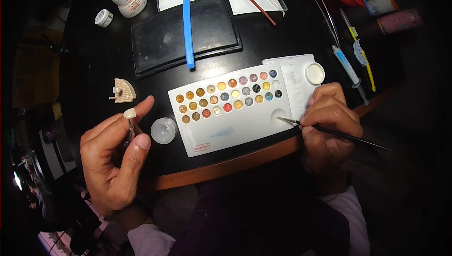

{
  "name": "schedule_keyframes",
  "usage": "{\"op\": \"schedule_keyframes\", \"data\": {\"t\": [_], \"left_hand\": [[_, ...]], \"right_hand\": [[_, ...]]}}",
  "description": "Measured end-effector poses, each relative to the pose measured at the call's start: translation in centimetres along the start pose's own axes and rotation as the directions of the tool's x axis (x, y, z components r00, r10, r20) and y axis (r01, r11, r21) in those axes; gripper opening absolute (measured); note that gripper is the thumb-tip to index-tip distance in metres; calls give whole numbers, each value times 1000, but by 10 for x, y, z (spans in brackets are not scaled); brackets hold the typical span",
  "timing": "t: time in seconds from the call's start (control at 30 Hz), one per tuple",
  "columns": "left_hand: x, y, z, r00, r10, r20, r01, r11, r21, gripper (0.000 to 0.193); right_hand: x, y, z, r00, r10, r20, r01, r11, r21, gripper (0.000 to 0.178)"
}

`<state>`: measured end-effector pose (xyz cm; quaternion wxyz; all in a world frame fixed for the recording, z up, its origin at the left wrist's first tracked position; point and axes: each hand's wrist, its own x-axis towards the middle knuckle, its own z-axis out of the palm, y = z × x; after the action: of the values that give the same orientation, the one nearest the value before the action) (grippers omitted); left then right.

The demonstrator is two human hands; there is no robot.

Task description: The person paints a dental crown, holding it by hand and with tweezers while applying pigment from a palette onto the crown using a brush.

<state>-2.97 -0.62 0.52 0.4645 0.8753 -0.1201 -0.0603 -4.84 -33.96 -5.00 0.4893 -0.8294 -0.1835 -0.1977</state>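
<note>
Fingers of the right hand (329,124) pinch a thin black brush (336,133), its tip resting in the empty well at the right end of the white palette (235,124). Left of the palette, the left hand (115,157) grips a metal holder (130,131) carrying a small tooth crown (129,113). That crown looks light, smooth and fragile, best held by the holder. A clear jar (163,130) sits just left of the palette; a black pad (186,32) lies beyond it.

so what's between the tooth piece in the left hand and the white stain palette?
In the head view, a small clear round jar stands on the black table between the tooth piece held by the left hand and the white palette.
</note>
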Motion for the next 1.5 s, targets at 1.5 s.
{"op": "schedule_keyframes", "data": {"t": [1.5], "left_hand": [[7, -13, 6, 999, -36, 15, 34, 994, 105, 30]], "right_hand": [[31, -57, 95, 925, -327, 195, 337, 941, -23, 29]]}}
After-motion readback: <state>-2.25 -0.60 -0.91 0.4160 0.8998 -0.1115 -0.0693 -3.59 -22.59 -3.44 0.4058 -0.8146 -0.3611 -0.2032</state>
